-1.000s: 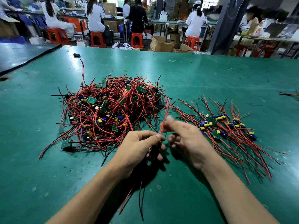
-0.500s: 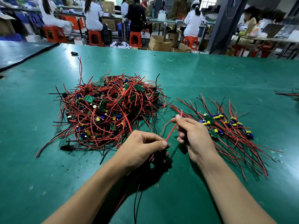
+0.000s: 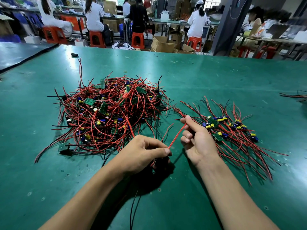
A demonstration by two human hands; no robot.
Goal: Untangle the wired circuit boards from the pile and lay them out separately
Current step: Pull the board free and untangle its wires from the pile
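A tangled pile of small green circuit boards with red and black wires (image 3: 109,113) lies on the green table (image 3: 216,77), left of centre. To the right lies a spread-out group of separated boards (image 3: 232,130) with their wires fanned toward me. My left hand (image 3: 142,153) grips one wired board low over the table; the board itself is hidden under my fingers, and black wires trail toward me. A red wire (image 3: 177,135) runs taut from my left thumb up to my right hand (image 3: 197,138), which pinches its far end.
A small black object (image 3: 74,54) and a rubber band (image 3: 125,71) lie at the far side of the table. More wires (image 3: 297,96) show at the right edge. People sit on orange stools at benches beyond the table, among cardboard boxes.
My right hand slid along the red wire away from my left hand, drawing it out straight. My left hand kept its grip in place.
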